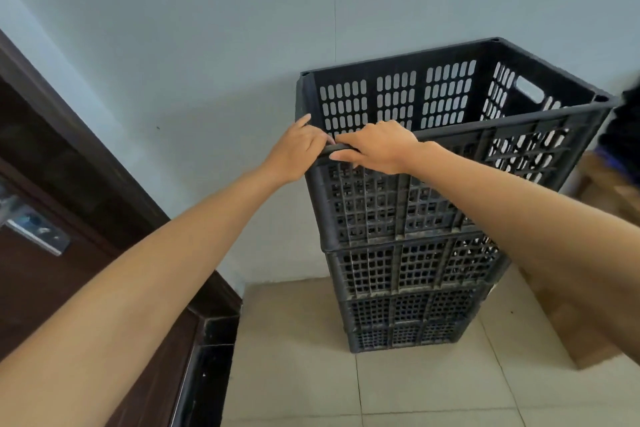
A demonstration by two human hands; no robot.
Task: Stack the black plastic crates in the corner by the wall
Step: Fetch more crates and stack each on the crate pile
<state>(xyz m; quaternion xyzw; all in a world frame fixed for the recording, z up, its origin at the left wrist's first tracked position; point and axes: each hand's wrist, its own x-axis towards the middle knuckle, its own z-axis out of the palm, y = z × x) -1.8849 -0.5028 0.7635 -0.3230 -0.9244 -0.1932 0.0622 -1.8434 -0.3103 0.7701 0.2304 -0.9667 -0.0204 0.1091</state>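
Head view: two hands are working. The left hand [298, 146] and right hand [377, 147] are both grasping the top crate [450, 107] by its near rim, side by side. Beneath them the stack [412, 274] is showing at least three black crates, with the wall [207, 28] just beyond.

A: What does the person have on?
B: Only two arms show, both bare. The left arm [156, 270] is uncovered from the wrist down to the lower edge of the view, and the right arm [519, 204] likewise out to the right edge.
A: And the hands?
B: The left hand [294, 152] and right hand [377, 147] are bare too. A thumbnail [335, 157] shows on the right hand; finer detail is too soft to tell.
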